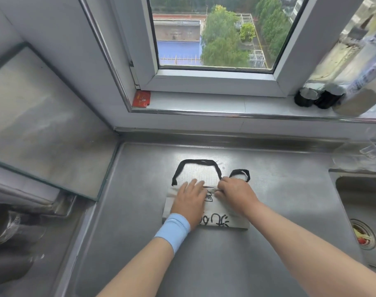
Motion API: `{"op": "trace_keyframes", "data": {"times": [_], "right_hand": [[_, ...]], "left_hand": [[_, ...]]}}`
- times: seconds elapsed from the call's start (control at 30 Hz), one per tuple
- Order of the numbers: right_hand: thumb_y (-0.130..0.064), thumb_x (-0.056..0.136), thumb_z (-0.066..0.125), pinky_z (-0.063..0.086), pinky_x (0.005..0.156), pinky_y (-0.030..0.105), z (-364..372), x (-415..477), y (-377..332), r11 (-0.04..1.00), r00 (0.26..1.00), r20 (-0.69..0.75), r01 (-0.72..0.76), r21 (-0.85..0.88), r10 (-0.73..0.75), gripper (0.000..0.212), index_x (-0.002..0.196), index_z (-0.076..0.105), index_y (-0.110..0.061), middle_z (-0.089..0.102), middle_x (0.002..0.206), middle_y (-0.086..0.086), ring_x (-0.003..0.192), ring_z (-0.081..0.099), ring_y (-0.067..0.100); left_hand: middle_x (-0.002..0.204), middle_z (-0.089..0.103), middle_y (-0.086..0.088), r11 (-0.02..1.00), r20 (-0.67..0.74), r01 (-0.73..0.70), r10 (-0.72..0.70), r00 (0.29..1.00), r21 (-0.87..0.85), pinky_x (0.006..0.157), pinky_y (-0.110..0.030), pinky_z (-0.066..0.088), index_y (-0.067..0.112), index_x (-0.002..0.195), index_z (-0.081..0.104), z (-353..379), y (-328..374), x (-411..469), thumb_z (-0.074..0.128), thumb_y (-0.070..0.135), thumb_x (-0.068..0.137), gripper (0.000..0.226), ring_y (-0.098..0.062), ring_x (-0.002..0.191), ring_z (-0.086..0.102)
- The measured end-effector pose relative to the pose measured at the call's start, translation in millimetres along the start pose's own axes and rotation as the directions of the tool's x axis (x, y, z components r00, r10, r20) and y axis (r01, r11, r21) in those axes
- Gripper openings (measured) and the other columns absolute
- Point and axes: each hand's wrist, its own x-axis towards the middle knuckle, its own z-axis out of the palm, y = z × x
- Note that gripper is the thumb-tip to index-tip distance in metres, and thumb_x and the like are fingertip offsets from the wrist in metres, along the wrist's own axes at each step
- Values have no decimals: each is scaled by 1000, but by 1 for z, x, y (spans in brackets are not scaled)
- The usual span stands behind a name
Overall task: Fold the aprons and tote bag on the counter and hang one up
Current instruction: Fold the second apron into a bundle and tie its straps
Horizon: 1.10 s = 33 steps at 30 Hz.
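A cream tote bag [221, 215] with black print lies folded on the steel counter [225, 264]. Its black handles [195, 162] loop out toward the window. My left hand [190, 201], with a light blue wristband, presses flat on the left part of the bag. My right hand [236, 192] has its fingers curled at the bag's upper edge, pinching the cloth near the base of a handle. No apron is in view.
A sink [362, 211] with a drain strainer sits at the right. A glass panel [43, 129] leans at the left. On the window sill [204, 103] are a red packet [141, 99] and two dark jars [317, 97].
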Motion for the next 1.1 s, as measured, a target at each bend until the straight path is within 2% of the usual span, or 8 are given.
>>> {"op": "trace_keyframes", "data": {"times": [0.17, 0.27, 0.37, 0.6, 0.77, 0.9, 1.0, 1.1], "right_hand": [[-31, 92, 54, 44, 71, 39, 12, 6, -1, 989, 996, -76, 26, -148, -38, 17, 99, 58, -16, 63, 97, 5, 87, 63, 28], [-16, 87, 53, 46, 93, 48, 22, 2, -20, 970, 986, -124, 79, -229, -109, 31, 116, 56, -9, 59, 126, 17, 115, 56, 36], [-24, 91, 35, 25, 114, 46, 43, -11, -37, 996, 996, -44, 71, -52, -73, 58, 147, 41, -7, 37, 154, 15, 142, 35, 33], [-50, 98, 12, -11, 120, 37, 49, -25, -7, 995, 995, 90, -53, 87, 45, 65, 156, -9, -29, -19, 162, -3, 148, -22, 12], [-39, 99, 26, 4, 119, 45, 50, -26, -6, 999, 998, 54, -32, 32, 31, 64, 158, 7, -22, -1, 165, 8, 152, 0, 24], [-11, 81, 42, 37, 96, 39, 40, -30, -20, 995, 989, -123, 87, 46, -81, 45, 123, 55, -20, 47, 132, 8, 116, 50, 32], [-24, 86, 49, 40, 71, 33, 34, -43, -28, 985, 979, -152, 152, 85, -138, 9, 94, 51, -23, 45, 98, -3, 87, 53, 24], [-53, 83, 52, 40, 75, 34, 33, -57, -27, 991, 990, -67, 129, 32, -126, 31, 98, 52, -26, 49, 100, -5, 91, 46, 18]], "left_hand": [[146, 47, -4, 999, 266, 19, -27, 964, 32, 108, -52, 38, 22, 137, 52, 32, -4, 7, 30, 38, 89, 55, -28, 134, 45], [156, 32, -3, 999, 265, 49, -52, 963, 19, 116, -51, 25, 22, 146, 38, 33, -5, 10, 25, 39, 91, 59, -27, 144, 29], [163, 6, 1, 1000, 249, -1, -4, 969, 22, 120, -48, 1, 21, 154, 14, 37, -11, 14, 20, 40, 97, 60, -23, 150, 3], [161, 14, -1, 996, 224, 22, -41, 974, 86, 119, -45, 6, 23, 153, 22, 38, -58, 7, 19, 41, 93, 62, -25, 148, 16], [154, 36, -8, 985, 216, 96, -126, 968, 145, 113, -47, 15, 16, 144, 42, 26, -64, 0, 43, 42, 88, 61, -28, 142, 32], [98, 60, 1, 987, 53, -140, 135, 989, 85, 73, -33, 37, 27, 91, 61, 12, -41, -1, 65, 8, 55, 41, -23, 90, 51], [79, 56, 1, 980, 53, -186, 182, 982, 76, 53, -31, 40, 26, 78, 60, 11, -40, -9, 72, 14, 51, 32, -23, 69, 54], [92, 55, 2, 995, 97, -104, 103, 990, 4, 63, -34, 45, 25, 89, 55, 10, -45, -22, 53, 40, 71, 23, -24, 82, 53]]}}
